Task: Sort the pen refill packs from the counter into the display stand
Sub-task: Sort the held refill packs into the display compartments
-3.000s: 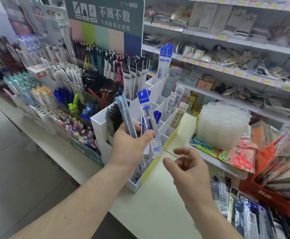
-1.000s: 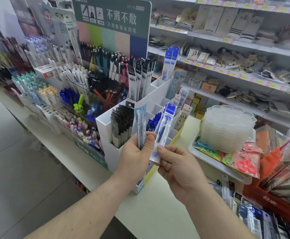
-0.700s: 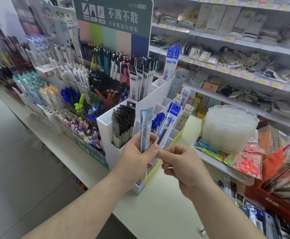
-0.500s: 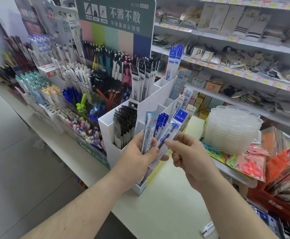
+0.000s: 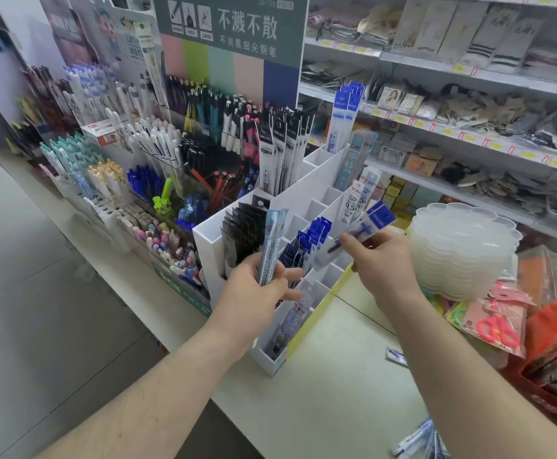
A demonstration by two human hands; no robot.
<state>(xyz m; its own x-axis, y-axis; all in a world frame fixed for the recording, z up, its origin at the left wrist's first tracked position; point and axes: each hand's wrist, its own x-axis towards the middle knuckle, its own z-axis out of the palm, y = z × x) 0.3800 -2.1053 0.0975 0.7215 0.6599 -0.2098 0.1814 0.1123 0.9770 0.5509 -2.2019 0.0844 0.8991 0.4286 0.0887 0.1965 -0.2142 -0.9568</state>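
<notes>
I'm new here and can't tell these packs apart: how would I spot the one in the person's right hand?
Find the white display stand on the counter. Just above its right side, the right hand pinches a clear refill pack, tilted. Unlike the pale, upright pack gripped by the left hand, it has a dark blue header.

Both bare forearms reach forward and up. The left hand grips a pale refill pack upright; the right hand pinches a blue-topped refill pack, tilted.
</notes>
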